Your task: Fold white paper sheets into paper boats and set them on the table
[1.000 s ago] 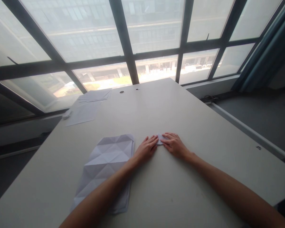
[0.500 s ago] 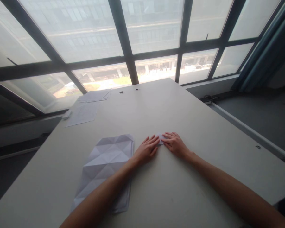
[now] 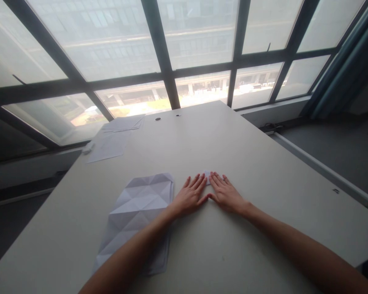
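Observation:
My left hand point(image 3: 190, 195) and my right hand point(image 3: 225, 192) lie flat side by side on the pale table point(image 3: 263, 171), fingers stretched out, thumbs nearly touching. Both press down on a small folded white paper point(image 3: 207, 175), of which only a corner shows between the fingertips. A larger creased white sheet point(image 3: 138, 212) with triangular fold lines lies just left of my left hand, partly under my left forearm.
Several loose white sheets point(image 3: 116, 136) lie at the table's far left corner, with a small white object point(image 3: 87, 148) at the edge. Two small holes point(image 3: 158, 119) sit near the far edge. Large windows stand beyond the table; the floor drops away on the right.
Both hands have flattened and spread out over the small folded paper, sliding slightly toward me; less of the paper shows now. The creased sheet has not moved.

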Action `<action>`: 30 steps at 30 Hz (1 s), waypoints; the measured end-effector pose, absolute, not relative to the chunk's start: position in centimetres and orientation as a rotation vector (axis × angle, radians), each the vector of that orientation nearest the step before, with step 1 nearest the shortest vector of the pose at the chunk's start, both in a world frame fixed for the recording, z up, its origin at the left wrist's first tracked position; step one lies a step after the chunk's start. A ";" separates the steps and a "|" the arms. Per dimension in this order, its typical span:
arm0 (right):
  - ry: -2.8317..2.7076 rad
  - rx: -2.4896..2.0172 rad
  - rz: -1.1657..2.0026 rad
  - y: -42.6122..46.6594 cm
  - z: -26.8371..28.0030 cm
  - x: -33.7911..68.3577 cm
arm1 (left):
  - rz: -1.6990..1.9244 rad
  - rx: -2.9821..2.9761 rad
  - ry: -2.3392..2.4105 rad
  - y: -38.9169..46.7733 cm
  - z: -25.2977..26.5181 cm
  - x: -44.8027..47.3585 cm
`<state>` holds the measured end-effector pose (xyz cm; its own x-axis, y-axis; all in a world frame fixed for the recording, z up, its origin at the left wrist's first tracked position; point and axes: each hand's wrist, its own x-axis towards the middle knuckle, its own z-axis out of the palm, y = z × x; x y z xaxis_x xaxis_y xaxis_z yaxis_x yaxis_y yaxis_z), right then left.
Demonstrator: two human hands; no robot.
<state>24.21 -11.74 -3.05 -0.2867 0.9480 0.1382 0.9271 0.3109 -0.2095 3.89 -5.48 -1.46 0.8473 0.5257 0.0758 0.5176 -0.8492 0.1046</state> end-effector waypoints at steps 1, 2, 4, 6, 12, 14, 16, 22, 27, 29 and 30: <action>-2.324 -1.752 0.121 -11.8 -3.1 24.5 | 0.142 2.941 0.856 -5.5 -1.6 3.7; -2.306 -1.787 0.112 -11.9 -3.1 24.7 | 0.132 2.938 0.884 -5.5 -1.8 3.5; -2.269 -1.842 0.095 -12.1 -3.1 25.0 | 0.123 2.921 0.952 -5.5 -2.0 3.1; -2.239 -1.886 0.082 -12.3 -2.9 25.0 | 0.124 2.893 1.021 -5.6 -2.2 2.9; -2.214 -1.959 0.093 -12.4 -2.8 24.7 | 0.265 2.731 1.181 -5.6 -2.7 3.1; -2.204 -1.964 0.106 -12.3 -2.9 24.8 | 0.419 2.586 1.242 -5.0 -2.9 3.2; -2.199 -1.965 0.120 -12.2 -3.0 24.8 | 0.639 2.392 1.292 -4.2 -2.9 3.0; -2.193 -1.966 0.141 -12.0 -2.9 24.7 | 0.971 2.273 1.068 -3.7 -1.8 3.1; -2.228 -1.903 0.148 -11.7 -2.7 24.8 | 0.639 2.608 0.731 -4.6 -1.9 4.0; -2.249 -1.859 0.154 -11.7 -2.6 24.8 | 0.520 2.679 0.724 -4.7 -2.2 4.2; -2.256 -1.840 0.155 -11.7 -2.6 24.8 | 0.484 2.696 0.736 -4.7 -2.3 4.2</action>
